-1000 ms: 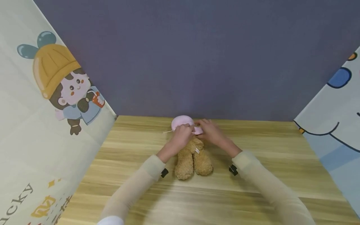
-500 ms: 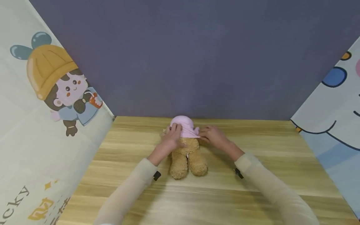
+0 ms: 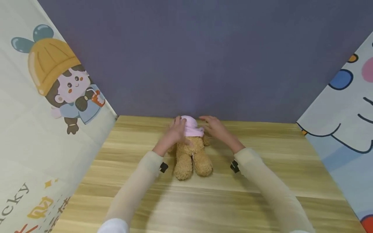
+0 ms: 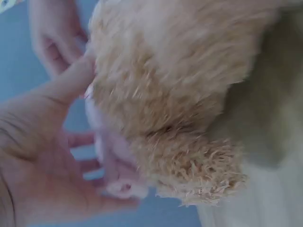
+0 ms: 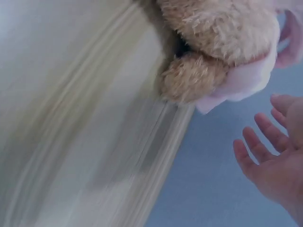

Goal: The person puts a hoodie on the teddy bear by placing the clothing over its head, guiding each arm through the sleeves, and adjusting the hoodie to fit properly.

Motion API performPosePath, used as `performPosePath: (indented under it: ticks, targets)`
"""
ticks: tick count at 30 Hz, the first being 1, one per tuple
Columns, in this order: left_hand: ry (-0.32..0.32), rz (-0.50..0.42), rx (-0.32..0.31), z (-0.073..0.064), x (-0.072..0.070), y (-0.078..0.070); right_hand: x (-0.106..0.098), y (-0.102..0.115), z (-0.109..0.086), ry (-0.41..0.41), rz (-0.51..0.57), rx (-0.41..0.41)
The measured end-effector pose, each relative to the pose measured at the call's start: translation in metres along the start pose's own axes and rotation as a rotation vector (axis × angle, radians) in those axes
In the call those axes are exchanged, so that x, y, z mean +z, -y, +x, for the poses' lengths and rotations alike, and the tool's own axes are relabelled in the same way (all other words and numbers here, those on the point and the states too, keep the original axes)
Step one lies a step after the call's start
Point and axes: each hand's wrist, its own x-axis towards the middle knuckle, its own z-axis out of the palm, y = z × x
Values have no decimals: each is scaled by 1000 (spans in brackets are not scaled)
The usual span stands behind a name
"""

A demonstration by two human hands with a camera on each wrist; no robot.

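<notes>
A tan plush teddy bear (image 3: 185,154) lies on the wooden table with its legs toward me. Pink cloth (image 3: 193,130) covers its head end, and its face cannot be seen. My left hand (image 3: 175,131) is at the bear's left side; in the left wrist view its fingers spread along the pink cloth (image 4: 113,156) and the thumb reaches the bear's fur (image 4: 156,66). On the other side my right hand (image 3: 217,128) is held near the cloth's edge. The right wrist view shows that hand (image 5: 279,161) with parted fingers, apart from the bear (image 5: 227,33).
The wooden table (image 3: 247,191) ends at a dark grey-blue wall (image 3: 204,58) just behind the bear's head. Printed panels flank it: a cartoon child on the left panel (image 3: 29,139), a pale cartoon figure on the right panel (image 3: 329,119).
The right hand has let go of the pink cloth's edge and moved up beside it. The cloth was pulled down smooth over the bear's upper part. My left hand slid left, its fingers spreading.
</notes>
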Motion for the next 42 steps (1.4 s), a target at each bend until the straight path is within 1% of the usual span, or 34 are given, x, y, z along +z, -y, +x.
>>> performPosePath:
  ticks: [2, 4, 7, 8, 9, 10, 12, 14, 16, 18, 20, 23, 25, 26, 27, 28, 30, 31, 32, 34, 36, 37, 39, 40, 42]
  targets:
    - [30, -51, 57, 7, -13, 2, 1, 2, 12, 46, 27, 25]
    - [47, -133, 123, 12, -20, 7, 3, 4, 20, 111, 47, 59]
    - [55, -237, 220, 18, -22, 18, 6, 3, 27, 200, 62, 132]
    - [44, -260, 252, 19, -21, 22, 7, 2, 28, 221, 70, 151]
    - [32, -286, 270, 19, -19, 26, 6, 2, 28, 233, 83, 166]
    - [13, -298, 279, 20, -18, 30, 5, 2, 29, 237, 100, 174]
    - [-24, -319, 265, 23, -17, 33, 2, 2, 30, 224, 131, 171]
    - [-47, -306, 225, 23, -13, 36, 2, 4, 27, 202, 150, 160]
    - [-29, -300, 170, 25, -10, 36, -1, 8, 24, 182, 136, 146]
    - [11, -287, 140, 29, -8, 34, -4, 10, 22, 167, 107, 137]
    - [89, -266, 119, 33, -6, 32, -6, 11, 20, 146, 114, 144]
    - [226, -190, 144, 41, -4, 25, -8, 11, 21, 138, 111, 153]
    - [301, -120, 173, 46, -3, 18, -8, 7, 22, 168, 101, 161]
    - [320, -104, 184, 48, -3, 15, -8, 5, 23, 197, 103, 169]
    - [329, -88, 192, 50, -3, 11, -8, 3, 23, 232, 103, 175]
    - [330, -65, 193, 50, -5, 8, -8, 2, 23, 270, 127, 186]
    - [328, -26, 183, 47, -6, 4, -9, -1, 22, 349, 205, 212]
    - [316, -19, 170, 45, -7, 3, -8, -1, 22, 382, 257, 230]
    - [304, -11, 153, 42, -7, 2, -7, -1, 21, 407, 290, 244]
    - [266, 16, 147, 36, -6, 4, -3, 0, 18, 431, 334, 266]
    - [220, -5, 151, 30, -2, 7, 2, 3, 13, 410, 343, 290]
    - [191, -10, 159, 26, 1, 8, 5, 5, 11, 384, 348, 309]
    - [134, -15, 170, 20, 8, 13, 12, 11, 5, 319, 332, 316]
    - [106, -21, 172, 16, 12, 15, 15, 15, 3, 287, 318, 307]
    - [47, -2, 177, 9, 20, 20, 21, 23, -2, 229, 277, 283]
